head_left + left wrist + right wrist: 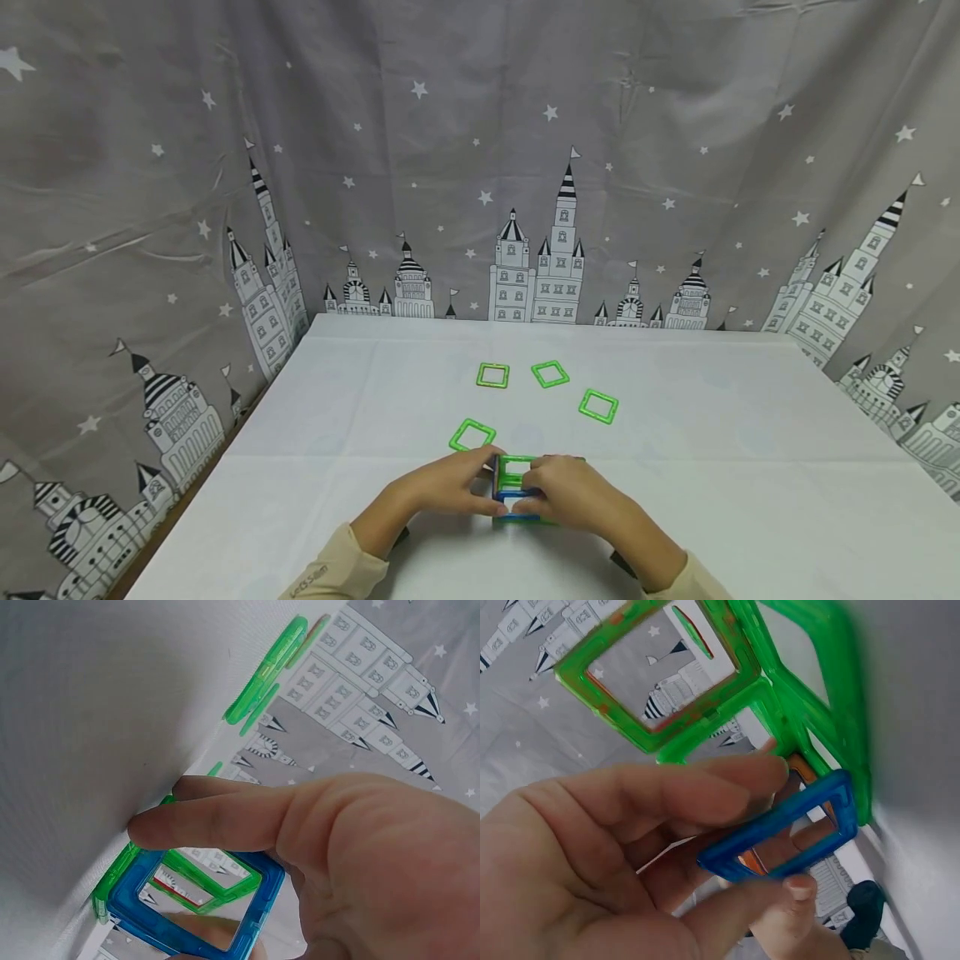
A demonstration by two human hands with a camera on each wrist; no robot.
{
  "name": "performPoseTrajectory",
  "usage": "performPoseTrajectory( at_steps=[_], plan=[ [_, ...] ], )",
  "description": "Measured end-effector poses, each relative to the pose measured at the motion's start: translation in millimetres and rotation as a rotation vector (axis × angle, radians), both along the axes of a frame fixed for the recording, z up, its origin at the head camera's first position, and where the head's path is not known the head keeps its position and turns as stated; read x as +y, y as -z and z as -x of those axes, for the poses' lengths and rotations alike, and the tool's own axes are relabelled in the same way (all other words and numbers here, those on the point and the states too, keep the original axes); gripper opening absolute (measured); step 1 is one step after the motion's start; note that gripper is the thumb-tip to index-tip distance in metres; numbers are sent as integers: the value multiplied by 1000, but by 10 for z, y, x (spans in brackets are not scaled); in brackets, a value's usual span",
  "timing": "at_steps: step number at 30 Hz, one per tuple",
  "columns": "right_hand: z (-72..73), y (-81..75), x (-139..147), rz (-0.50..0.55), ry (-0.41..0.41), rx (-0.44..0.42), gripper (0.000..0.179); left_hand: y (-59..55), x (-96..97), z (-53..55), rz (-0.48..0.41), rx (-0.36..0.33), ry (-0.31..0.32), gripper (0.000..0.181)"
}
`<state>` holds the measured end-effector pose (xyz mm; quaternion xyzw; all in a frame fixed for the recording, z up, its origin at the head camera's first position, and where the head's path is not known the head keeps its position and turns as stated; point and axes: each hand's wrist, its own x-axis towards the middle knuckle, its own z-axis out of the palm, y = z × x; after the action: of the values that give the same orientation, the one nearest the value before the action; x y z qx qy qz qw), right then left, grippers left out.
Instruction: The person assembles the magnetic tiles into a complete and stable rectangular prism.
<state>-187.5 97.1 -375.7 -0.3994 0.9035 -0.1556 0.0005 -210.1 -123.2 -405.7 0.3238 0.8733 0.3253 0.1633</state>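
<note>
Near the table's front edge stands a small box-like build of magnetic tiles [516,481], made of square see-through frames, mostly green, with blue and orange ones. My left hand [453,483] holds its left side, fingers at the back and thumb at the front. Its long, nearly straight fingers reach down past a blue tile [271,892] in the left wrist view. From the right, my right hand [568,492] pinches a blue square tile [780,818] between thumb and fingers, tilted against the build. Green tiles [847,697] stand beside it. The hands hide much of the build.
Beyond the build lie several loose green square tiles: one near the left hand [459,437], one farther back [480,375], another beside it [555,383], and one to the right [600,417]. A grey castle-print curtain [450,125] hangs behind the white table [337,400].
</note>
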Motion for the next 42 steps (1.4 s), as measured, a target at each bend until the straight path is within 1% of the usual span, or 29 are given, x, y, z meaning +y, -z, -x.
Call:
performPoseTrajectory(
  at_steps=[3,5,6,8,10,11,13,15,16,18,20,23,25,27,28,30,32,34,35,38,40,42],
  plan=[
    [112,-15,112,97,17,-120,30,-3,11,5,11,-10,-5,59],
    [229,-18,239,189,46,-190,32,-7,23,3,22,-24,-10,62],
    [301,-10,312,236,74,-225,32,-11,29,-2,29,-29,-11,63],
    [459,27,464,334,150,-293,31,-18,41,-13,38,-34,-12,65],
    [628,90,593,402,262,-325,29,-21,53,-25,38,-38,-7,65],
    [712,132,644,414,325,-321,28,-22,60,-32,37,-38,-3,65],
    [858,213,723,386,424,-300,28,-18,71,-46,34,-40,6,65],
    [969,282,779,282,507,-266,32,-10,81,-58,35,-45,12,66],
    [1013,307,803,218,535,-256,36,-6,84,-63,32,-50,14,65],
    [1079,329,837,89,573,-258,48,-4,87,-70,34,-41,20,65],
    [1123,325,858,-16,607,-275,58,-8,90,-67,39,-31,18,65],
    [1166,305,857,-93,637,-285,66,-20,85,-65,38,-14,18,66],
    [1182,296,839,-122,643,-280,69,-25,81,-63,38,-15,12,66],
    [1186,291,813,-129,644,-272,70,-27,73,-64,35,-17,7,66],
    [1185,286,797,-124,639,-273,68,-26,69,-64,37,-17,5,66],
    [1158,270,765,-78,615,-285,53,-29,59,-65,42,-19,-2,66],
    [1114,258,735,18,571,-291,38,-33,46,-67,48,-18,-7,66],
    [1056,251,708,122,508,-305,31,-37,34,-64,46,-21,-10,66],
    [1025,252,700,161,471,-309,32,-39,29,-61,42,-24,-11,65],
    [939,249,681,226,378,-314,47,-41,21,-47,27,-31,-12,64],
    [893,239,672,224,309,-340,49,-42,17,-39,27,-27,-14,64],
    [864,224,662,226,250,-382,46,-42,15,-29,27,-26,-18,65]
  ],
)
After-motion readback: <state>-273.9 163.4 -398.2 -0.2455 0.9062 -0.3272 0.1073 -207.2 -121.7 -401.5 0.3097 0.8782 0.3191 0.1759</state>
